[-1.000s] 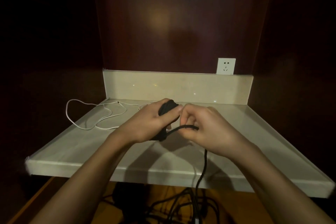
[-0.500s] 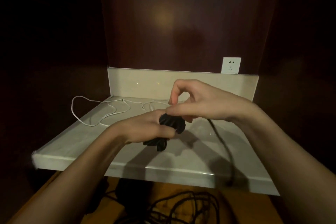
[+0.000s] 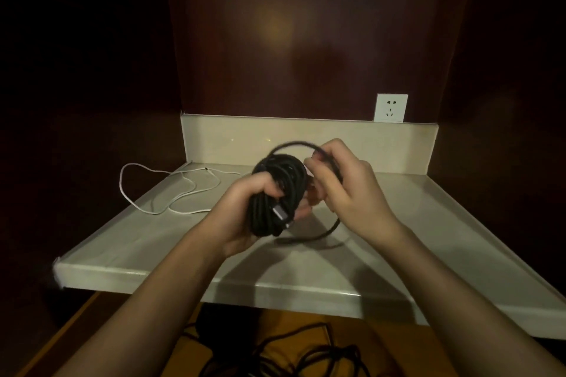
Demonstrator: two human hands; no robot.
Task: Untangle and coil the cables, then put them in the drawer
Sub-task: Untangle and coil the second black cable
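The pale desk (image 3: pixel 428 223) lies beneath both hands, and the work is done in the air above its middle. There the left hand (image 3: pixel 245 211) makes the main grip: its fingers are curled round a thick bundle of coiled black cable (image 3: pixel 275 190), whose long axis runs roughly upright through the fist, with a grey connector (image 3: pixel 280 213) showing at the lower front of the bundle. Just to the right of that grip, nearly touching it, the right hand (image 3: pixel 343 190) pinches the free run of the same cable; from the pinch a loose loop (image 3: pixel 294 144) arcs up and back over the top of the bundle, and the tail curves down under the right hand toward the desk. The next wrap, as a judgement, turns on this: the slack lies on the right-hand side of the bundle and must pass over its top end. Well to the left of the grip a thin white cable (image 3: pixel 171 190) lies loose and uncoiled on the desk. Below the desk edge, toward the person, more dark cables (image 3: pixel 306 355) lie tangled.
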